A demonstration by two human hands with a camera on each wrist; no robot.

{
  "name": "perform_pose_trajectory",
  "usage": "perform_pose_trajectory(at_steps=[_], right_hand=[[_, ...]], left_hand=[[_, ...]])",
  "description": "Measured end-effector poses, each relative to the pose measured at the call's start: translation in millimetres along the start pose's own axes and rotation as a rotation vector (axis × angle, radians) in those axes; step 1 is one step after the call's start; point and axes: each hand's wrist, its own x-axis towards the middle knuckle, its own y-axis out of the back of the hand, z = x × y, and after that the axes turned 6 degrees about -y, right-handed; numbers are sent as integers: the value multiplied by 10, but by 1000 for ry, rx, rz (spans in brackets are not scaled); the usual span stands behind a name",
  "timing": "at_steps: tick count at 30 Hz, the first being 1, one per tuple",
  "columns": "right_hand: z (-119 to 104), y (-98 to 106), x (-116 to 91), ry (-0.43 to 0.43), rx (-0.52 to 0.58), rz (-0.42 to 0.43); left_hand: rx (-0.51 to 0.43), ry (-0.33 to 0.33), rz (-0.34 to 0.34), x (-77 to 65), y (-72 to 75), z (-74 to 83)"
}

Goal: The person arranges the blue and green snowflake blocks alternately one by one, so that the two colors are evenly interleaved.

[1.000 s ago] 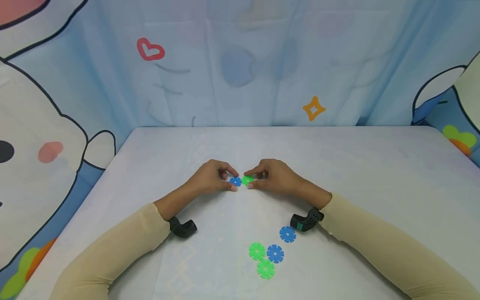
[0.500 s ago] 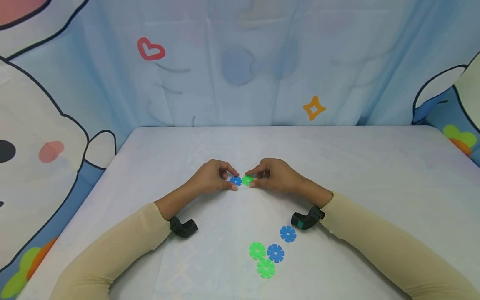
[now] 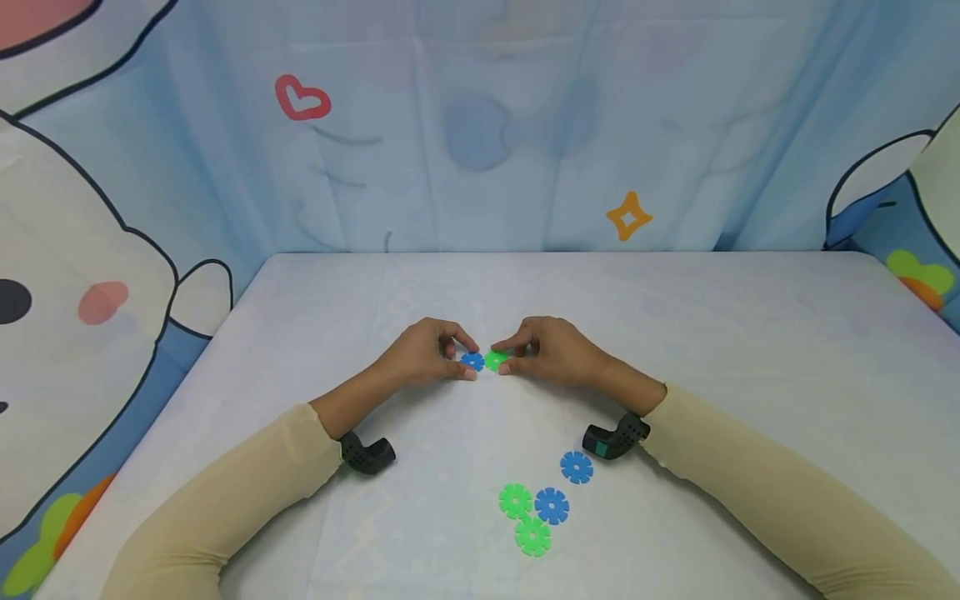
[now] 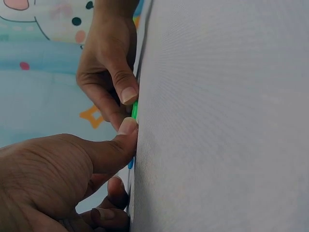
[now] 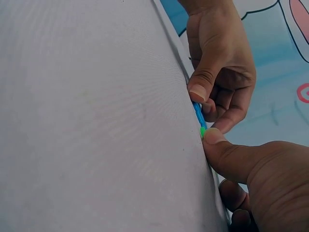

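A small blue disc is pinched between the thumb and index finger of the left hand; the gap between these fingertips is narrow, just the disc's breadth. A small green disc is gripped likewise by the right hand, its outer side partly covered by the fingers. Between the two sets of fingertips the discs are brought edge to edge, low over the white table; whether their notches are interlocked cannot be told.

Four loose discs are borne by the table on the near side of the fingers, well apart from them: two green discs are set edge to edge, a notched blue disc is placed just beside them, and another blue disc is seen nearest the right hand's fingers, beside the black wrist camera.
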Motion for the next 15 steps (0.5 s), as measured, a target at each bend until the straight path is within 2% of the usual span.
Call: perform_pose_trajectory(at_steps=[7, 15], right_hand=[[19, -3, 12, -2, -1, 5], [-20, 59, -22, -27, 14, -60]], left_hand=[[-3, 4, -3, 12, -6, 3], [20, 0, -4, -7, -13, 1]])
